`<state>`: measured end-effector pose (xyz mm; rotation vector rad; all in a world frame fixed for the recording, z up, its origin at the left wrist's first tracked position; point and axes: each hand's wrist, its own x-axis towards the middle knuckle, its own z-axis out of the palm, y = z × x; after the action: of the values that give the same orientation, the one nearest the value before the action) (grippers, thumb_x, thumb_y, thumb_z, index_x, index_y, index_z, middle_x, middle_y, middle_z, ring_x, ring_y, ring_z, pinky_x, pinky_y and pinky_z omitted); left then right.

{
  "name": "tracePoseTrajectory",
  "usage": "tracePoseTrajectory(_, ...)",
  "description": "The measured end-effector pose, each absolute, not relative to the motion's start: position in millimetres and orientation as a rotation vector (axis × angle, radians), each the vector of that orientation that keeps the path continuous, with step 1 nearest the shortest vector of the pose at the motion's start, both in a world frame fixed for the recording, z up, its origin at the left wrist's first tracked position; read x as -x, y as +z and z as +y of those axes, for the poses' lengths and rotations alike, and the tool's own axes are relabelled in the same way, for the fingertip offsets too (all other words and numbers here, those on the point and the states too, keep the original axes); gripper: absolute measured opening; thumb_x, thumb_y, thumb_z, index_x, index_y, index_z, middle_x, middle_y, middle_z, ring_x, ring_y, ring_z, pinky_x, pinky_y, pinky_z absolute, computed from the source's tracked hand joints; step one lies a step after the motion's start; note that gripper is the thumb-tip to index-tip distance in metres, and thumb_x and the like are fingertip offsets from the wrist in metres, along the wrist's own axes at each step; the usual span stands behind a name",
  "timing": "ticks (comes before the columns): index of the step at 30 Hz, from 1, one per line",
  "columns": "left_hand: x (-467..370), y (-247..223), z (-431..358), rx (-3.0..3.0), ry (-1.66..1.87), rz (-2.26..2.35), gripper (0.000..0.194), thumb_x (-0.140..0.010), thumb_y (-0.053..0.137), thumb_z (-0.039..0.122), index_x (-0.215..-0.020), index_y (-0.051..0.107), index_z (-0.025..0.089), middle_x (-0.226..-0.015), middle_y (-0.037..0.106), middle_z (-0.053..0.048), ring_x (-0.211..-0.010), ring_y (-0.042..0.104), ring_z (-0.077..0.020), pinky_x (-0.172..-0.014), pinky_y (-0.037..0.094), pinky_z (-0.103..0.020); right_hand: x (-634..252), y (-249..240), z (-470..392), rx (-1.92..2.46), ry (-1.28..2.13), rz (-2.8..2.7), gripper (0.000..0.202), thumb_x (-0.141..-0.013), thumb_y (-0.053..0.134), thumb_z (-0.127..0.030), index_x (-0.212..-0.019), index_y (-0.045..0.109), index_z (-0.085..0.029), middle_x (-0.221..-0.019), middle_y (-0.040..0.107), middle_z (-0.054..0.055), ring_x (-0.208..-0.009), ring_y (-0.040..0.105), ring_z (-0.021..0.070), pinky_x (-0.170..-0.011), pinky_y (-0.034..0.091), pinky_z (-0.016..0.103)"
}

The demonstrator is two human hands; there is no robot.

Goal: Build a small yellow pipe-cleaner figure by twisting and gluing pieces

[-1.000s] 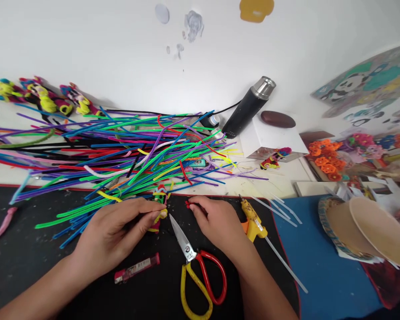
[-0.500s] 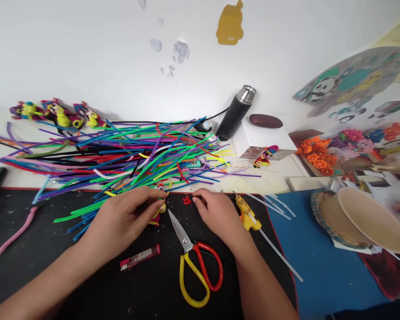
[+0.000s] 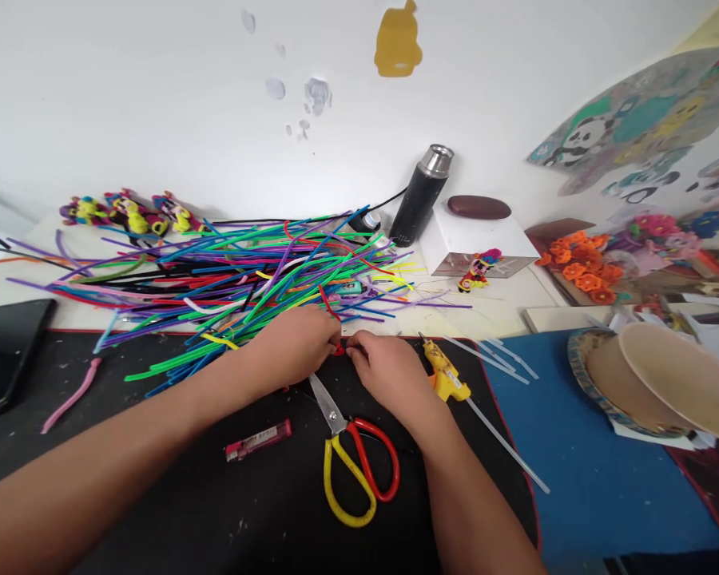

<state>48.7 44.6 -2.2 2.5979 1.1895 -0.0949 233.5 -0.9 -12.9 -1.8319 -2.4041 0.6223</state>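
My left hand [image 3: 303, 342] has its fingers curled downward at the mat's far edge, right beside some small red pieces [image 3: 339, 350]. Its fingertips are mostly hidden, so what they pinch is unclear. Just across the pieces, my right hand [image 3: 389, 367] has thumb and forefinger drawn together; anything between them is too small to make out. Scissors [image 3: 334, 419] with one yellow and one red handle lie below the hands, their tip partly under my left hand. A yellow glue gun [image 3: 446, 374] with a long glue stick rests right of my right hand.
Many coloured pipe cleaners [image 3: 264, 271] spread behind the black mat [image 3: 173, 511]. A red lighter [image 3: 257, 441], a pink pipe cleaner [image 3: 72, 397] and a phone [image 3: 12, 351] lie leftward. A black thermos [image 3: 420, 196], white box [image 3: 476, 239], small figure [image 3: 481, 270] and bowl [image 3: 677, 375] stand rightward.
My left hand has moved right to the red pieces, and the small figure formerly at its fingertips is out of sight. My right hand stays nearly in place. The view has shifted slightly.
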Motion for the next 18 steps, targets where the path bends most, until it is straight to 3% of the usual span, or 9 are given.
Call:
tracePoseTrajectory(10,-59,-17,43,-2.620,-0.130,1.174,0.019,-0.096,0.057,0.017,-0.091,0.075,0.017,-0.095,0.078,-0.012,-0.092,0.074,-0.0302,-0.078,0.054,-0.039,-233,-12,-3,1.820,0.597,-2.436,0.020,-0.106,0.054,-0.028,-0.110,0.072,-0.020,-0.103,0.081,0.010,-0.093,0.076,0.0278,-0.072,0.042,0.035)
tracePoseTrajectory(18,-53,-18,35,-2.592,-0.055,1.157,0.019,-0.096,0.059,0.017,-0.087,0.075,0.019,-0.090,0.078,-0.008,-0.091,0.072,-0.0285,-0.079,0.052,-0.037,-230,-13,-3,1.821,0.590,-2.468,0.017,-0.105,0.055,-0.028,-0.107,0.069,-0.020,-0.102,0.080,0.009,-0.091,0.076,0.0272,-0.069,0.041,0.034)
